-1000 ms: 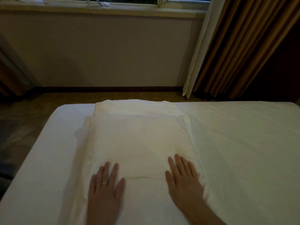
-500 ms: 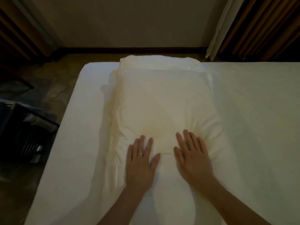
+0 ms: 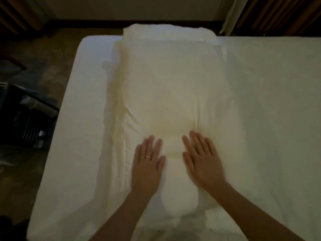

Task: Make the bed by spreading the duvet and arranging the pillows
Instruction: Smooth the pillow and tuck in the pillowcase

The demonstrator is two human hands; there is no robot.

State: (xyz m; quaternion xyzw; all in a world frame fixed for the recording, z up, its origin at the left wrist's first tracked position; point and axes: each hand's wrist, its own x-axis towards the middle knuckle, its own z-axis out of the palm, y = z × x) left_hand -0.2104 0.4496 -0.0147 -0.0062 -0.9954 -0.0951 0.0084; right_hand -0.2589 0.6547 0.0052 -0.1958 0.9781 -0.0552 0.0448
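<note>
A white pillow (image 3: 173, 80) lies lengthwise on the white bed (image 3: 274, 94), left of its middle. A second pillow (image 3: 166, 33) shows under it at the far end. My left hand (image 3: 147, 166), with a ring on one finger, presses flat on the near part of the top pillow. Beside it, my right hand (image 3: 201, 160) presses flat too, fingers straight. A dent and creases in the fabric sit between and ahead of the hands. No separate duvet can be made out.
Left of the bed is a brown carpeted floor (image 3: 45, 54) with a dark object (image 3: 26, 117) close to the mattress edge. A wall and brown curtains (image 3: 278, 14) with a white sheer stand beyond the far edge.
The view has tipped down and drawn closer over the pillow. Both hands have come nearer to each other and stay flat on the pillow.
</note>
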